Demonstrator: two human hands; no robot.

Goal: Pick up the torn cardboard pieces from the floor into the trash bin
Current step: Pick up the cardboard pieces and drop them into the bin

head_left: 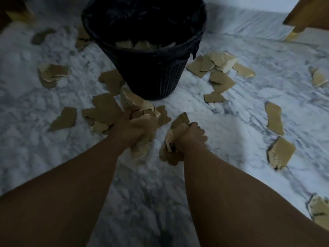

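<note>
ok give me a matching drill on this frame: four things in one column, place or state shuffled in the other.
1 trash bin
2 right hand
3 wooden furniture
4 floor

A top right corner of the view
B grips a cardboard bundle
C grey-white marble
D black, mesh-walled

Pairs: 1-D, 2-B, 3-A, 4-C

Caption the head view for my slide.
Left hand and right hand each grip cardboard scraps before the bin; more litter the floor.
</note>
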